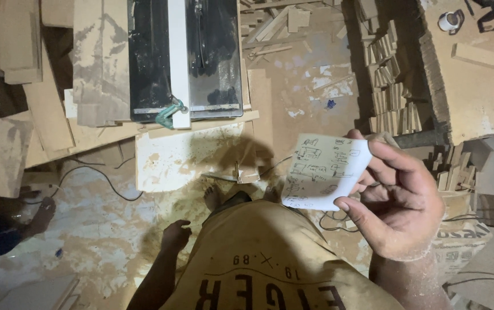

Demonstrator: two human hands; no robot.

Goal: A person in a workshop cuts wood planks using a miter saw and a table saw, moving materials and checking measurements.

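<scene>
Right hand (399, 206) is raised in front of the body, grasping a small white paper sheet (324, 171) between thumb and fingers; the sheet curls slightly and carries hand-drawn sketches, too small to read. Left hand (175, 236) hangs low beside the hip, fingers loosely curled, holding nothing visible. The person stands barefoot on a dusty floor (86, 229) covered in sawdust. Directly ahead sits a table saw (187, 57) with a dark top, 1 white fence rail and a green clamp (169, 113) at its near edge. A pale board (184, 158) lies just below it. Cut wood blocks (393, 92) are stacked to the right, beside a bench (476, 97) carrying a white cup (448, 21). A black cable (100, 178) runs across the floor.
</scene>
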